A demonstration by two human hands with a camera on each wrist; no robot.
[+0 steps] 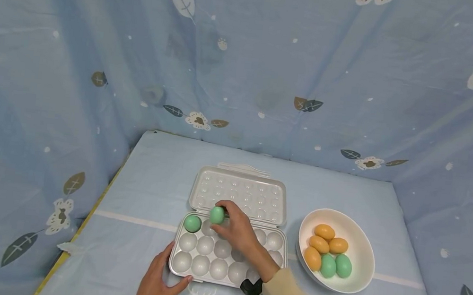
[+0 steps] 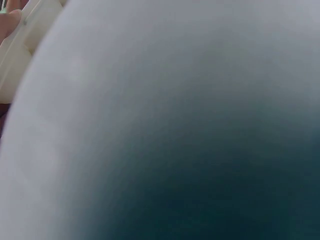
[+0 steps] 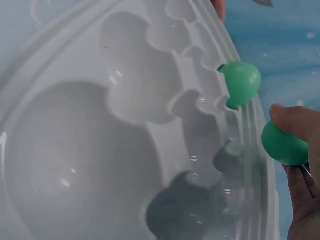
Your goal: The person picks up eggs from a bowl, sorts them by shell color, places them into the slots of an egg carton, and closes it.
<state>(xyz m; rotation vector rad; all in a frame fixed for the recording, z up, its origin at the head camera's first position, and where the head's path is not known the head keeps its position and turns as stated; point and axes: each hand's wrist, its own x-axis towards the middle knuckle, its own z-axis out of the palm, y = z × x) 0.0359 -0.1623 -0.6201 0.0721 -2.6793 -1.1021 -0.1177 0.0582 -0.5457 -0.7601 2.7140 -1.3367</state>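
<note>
An egg carton (image 1: 218,269) lies with its lid (image 1: 240,193) folded back, and rows of round cups face up. One green egg (image 1: 192,223) sits in the back left corner cup. Between thumb and fingers, my right hand (image 1: 237,228) pinches a second green egg (image 1: 217,215) above the back row, just right of the first. The right wrist view shows that held egg (image 3: 285,145) apart from the seated egg (image 3: 242,82). My left hand (image 1: 157,277) touches the carton's front left corner with thumb and fingers spread. Pale blur fills most of the left wrist view.
A white bowl (image 1: 361,273) stands right of the carton, holding several orange eggs (image 1: 324,231) and two green eggs (image 1: 328,265). Light blue cloth covers the table (image 1: 148,172). Patterned blue curtains (image 1: 244,63) hang behind it and at both sides.
</note>
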